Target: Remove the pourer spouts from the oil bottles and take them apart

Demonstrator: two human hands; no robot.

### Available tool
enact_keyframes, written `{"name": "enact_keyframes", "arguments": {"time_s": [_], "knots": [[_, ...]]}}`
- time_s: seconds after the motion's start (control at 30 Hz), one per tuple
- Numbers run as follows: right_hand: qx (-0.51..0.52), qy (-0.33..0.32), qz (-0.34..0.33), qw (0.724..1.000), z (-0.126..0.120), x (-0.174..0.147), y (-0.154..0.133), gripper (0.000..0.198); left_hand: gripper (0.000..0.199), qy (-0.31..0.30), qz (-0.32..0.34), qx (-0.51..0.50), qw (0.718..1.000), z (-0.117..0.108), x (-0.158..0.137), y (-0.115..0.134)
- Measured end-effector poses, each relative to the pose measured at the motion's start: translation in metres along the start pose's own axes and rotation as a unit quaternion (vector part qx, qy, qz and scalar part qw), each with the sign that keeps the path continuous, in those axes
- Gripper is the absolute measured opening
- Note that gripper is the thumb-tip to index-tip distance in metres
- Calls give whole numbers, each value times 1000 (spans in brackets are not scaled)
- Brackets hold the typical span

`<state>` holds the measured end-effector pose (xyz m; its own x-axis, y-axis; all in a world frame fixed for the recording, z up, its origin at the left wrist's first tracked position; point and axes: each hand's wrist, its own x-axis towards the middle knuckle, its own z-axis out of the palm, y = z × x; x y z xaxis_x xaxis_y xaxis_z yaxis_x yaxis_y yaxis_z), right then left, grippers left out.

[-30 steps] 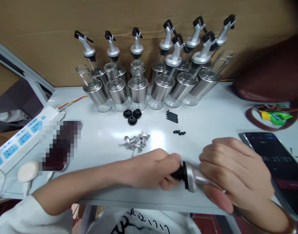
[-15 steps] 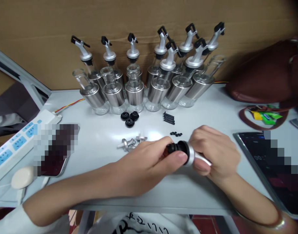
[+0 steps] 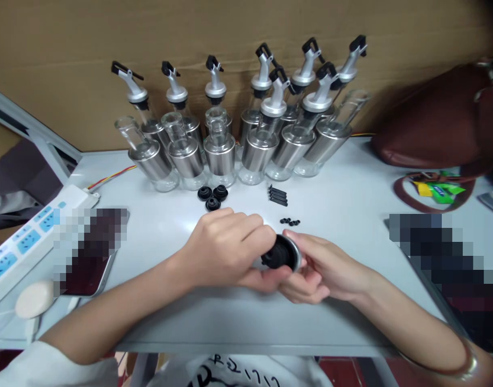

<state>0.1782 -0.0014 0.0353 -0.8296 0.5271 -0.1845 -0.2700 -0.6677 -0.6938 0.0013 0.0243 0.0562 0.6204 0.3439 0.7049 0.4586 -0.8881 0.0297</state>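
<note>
Above the table's front half, both hands are on one bottle pour spout, a silver collar with a black ribbed stopper seated in it. My left hand pinches the stopper end between thumb and fingers. From the other side my right hand is closed around the silver part, whose nozzle is hidden by the fingers. Beyond the hands lie several tiny black caps, thin black lever pieces in a stack, and three black stoppers.
At the back stand rows of glass bottles with steel sleeves, several topped with silver pour spouts. A power strip and phone lie left. On the right are a brown bag, green packets and a dark tablet-like device.
The pour spout has shifted left and turned, so its stopper end faces me more. My left hand has curled over the stopper; my right hand has rotated from a fist, its fingers now beneath the collar.
</note>
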Motion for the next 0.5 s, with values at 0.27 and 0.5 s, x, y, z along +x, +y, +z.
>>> {"name": "enact_keyframes", "arguments": {"time_s": [0.27,0.5], "knots": [[-13,158,-45,986,17,8,4,59,39,-25,8,-10,1000,5,-1,-14],[-348,235,-210,883,25,2,7,50,36,-39,-88,-146,985,3,0,-11]]}}
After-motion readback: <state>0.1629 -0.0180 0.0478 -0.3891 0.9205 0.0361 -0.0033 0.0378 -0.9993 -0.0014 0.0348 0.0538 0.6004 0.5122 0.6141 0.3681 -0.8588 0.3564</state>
